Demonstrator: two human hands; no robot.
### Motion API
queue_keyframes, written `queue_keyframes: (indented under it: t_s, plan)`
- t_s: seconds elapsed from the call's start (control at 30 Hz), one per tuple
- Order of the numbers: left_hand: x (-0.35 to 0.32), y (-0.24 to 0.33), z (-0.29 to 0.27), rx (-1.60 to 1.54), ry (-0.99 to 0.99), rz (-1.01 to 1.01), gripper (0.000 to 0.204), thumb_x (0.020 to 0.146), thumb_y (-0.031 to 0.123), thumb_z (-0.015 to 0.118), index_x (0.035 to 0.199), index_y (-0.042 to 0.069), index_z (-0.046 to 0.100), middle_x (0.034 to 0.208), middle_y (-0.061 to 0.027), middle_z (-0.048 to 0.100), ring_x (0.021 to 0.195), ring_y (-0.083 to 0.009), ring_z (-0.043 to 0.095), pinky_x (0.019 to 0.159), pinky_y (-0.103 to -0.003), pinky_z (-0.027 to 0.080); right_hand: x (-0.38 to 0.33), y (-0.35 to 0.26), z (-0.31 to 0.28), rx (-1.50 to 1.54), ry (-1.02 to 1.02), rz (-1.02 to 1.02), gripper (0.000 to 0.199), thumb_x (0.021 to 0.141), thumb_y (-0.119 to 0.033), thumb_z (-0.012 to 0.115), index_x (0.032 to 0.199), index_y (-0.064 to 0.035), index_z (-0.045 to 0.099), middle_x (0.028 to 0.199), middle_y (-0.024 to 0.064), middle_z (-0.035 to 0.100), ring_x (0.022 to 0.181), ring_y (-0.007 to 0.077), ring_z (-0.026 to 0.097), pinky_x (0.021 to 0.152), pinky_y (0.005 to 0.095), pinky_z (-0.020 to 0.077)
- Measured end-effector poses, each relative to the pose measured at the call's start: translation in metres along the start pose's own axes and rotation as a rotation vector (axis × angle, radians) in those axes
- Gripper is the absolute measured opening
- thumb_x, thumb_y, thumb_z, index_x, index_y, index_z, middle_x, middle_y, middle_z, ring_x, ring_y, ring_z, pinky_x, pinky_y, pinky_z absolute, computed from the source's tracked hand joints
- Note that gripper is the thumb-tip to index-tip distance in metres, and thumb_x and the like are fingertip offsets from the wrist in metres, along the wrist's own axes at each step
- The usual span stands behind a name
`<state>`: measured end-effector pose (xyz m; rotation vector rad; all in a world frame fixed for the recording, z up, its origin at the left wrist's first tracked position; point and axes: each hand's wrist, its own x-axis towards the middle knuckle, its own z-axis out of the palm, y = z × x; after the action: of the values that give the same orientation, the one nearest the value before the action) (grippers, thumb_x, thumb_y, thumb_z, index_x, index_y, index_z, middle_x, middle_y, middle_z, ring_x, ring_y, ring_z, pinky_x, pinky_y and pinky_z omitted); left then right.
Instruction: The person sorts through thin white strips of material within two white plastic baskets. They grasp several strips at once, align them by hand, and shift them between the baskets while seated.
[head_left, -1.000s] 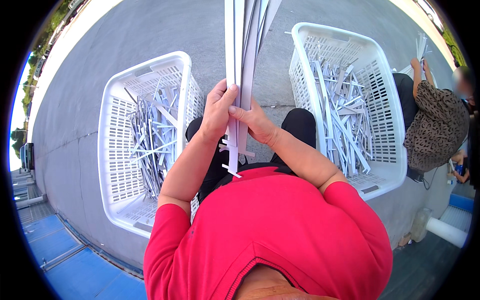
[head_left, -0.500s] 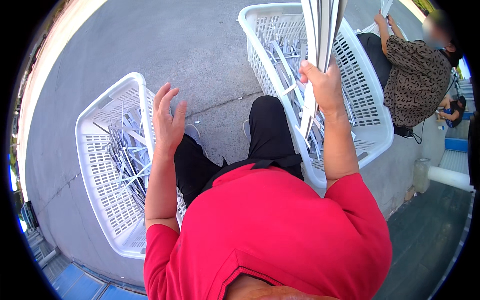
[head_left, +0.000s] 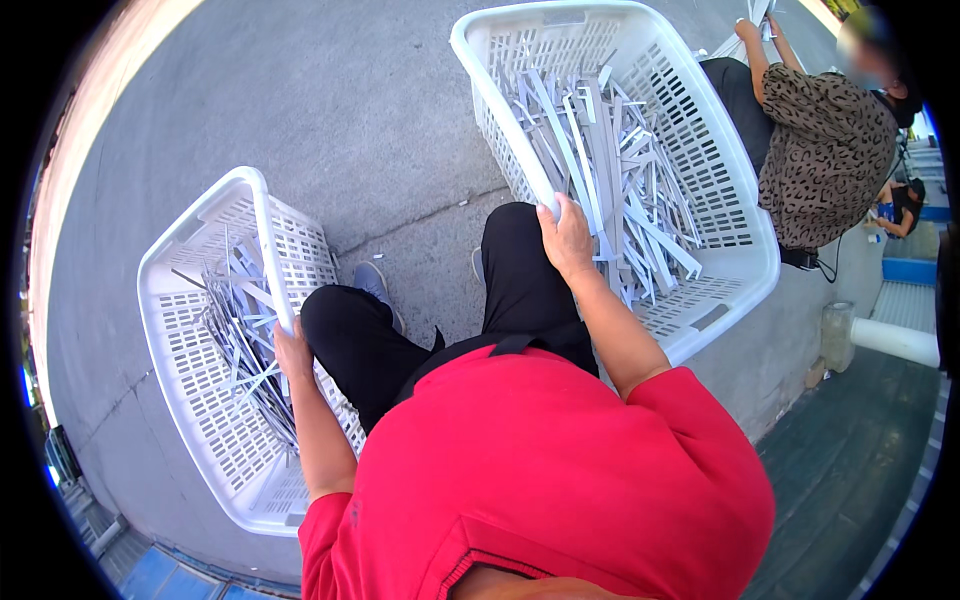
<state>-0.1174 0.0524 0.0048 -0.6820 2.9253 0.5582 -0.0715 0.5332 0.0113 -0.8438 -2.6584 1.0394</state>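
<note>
Two white slatted plastic baskets stand on either side of my legs. My left hand is closed round the inner rim of the left basket, its fingertips partly hidden. Inside lies a tangled heap of narrow grey and white strips. At the right, my right hand grips the near inner rim of the larger right basket, just past my knee. That basket holds many loose flat strips in grey, white and pale blue, lying at mixed angles.
Beyond the right basket sits a co-worker in a patterned top, holding white strips. Farther right another person is seated. A white pipe juts in at the right edge. Concrete ground lies under the baskets.
The strip bundle has left my right hand, which came down leftward onto the right basket's rim. My left hand dropped from the air onto the left basket's rim.
</note>
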Motion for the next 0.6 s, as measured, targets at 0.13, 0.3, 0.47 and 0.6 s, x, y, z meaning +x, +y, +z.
queue_keyframes:
  t_s: [0.13,0.3,0.47,0.6]
  plan:
    - [-0.013,0.021,-0.012,0.031,-0.016,-0.035,0.047,0.084,0.039,0.054,0.114,0.002,0.051,0.106,-0.0223,0.059,0.099,-0.0393,0.056,0.084,-0.045,0.042,0.022,-0.019,0.014,-0.124,0.050,-0.074,0.050,0.088,-0.038,0.050,0.120,-0.0001,0.046,0.117,0.0204,0.052,0.110,0.0354,0.047,0.094,0.0430,0.0372]
    - [-0.017,0.028,-0.018,0.079,-0.017,-0.092,0.047,0.082,0.040,0.055,0.112,0.003,0.052,0.106,-0.0209,0.059,0.099,-0.0392,0.056,0.084,-0.045,0.043,0.048,-0.033,0.014,-0.252,-0.148,0.041,0.059,0.082,-0.037,0.055,0.126,-0.0003,0.042,0.117,0.0223,0.052,0.111,0.0372,0.049,0.093,0.0429,0.0386]
    - [-0.020,0.030,-0.023,0.025,-0.034,-0.108,0.050,0.082,0.041,0.055,0.114,0.003,0.051,0.106,-0.0203,0.057,0.100,-0.0381,0.055,0.084,-0.046,0.042,0.070,-0.048,0.024,-0.375,-0.232,0.134,0.059,0.080,-0.034,0.058,0.125,-0.0015,0.040,0.115,0.0234,0.055,0.107,0.0383,0.053,0.090,0.0445,0.0415]
    - [-0.018,0.020,-0.025,-0.212,-0.046,-0.103,0.053,0.084,0.044,0.055,0.115,0.000,0.050,0.104,-0.0162,0.059,0.097,-0.0295,0.058,0.082,-0.039,0.044,0.078,-0.047,0.031,-0.466,-0.203,0.108,0.056,0.080,-0.032,0.059,0.122,0.0016,0.042,0.107,0.0236,0.059,0.101,0.0395,0.056,0.086,0.0446,0.0433]
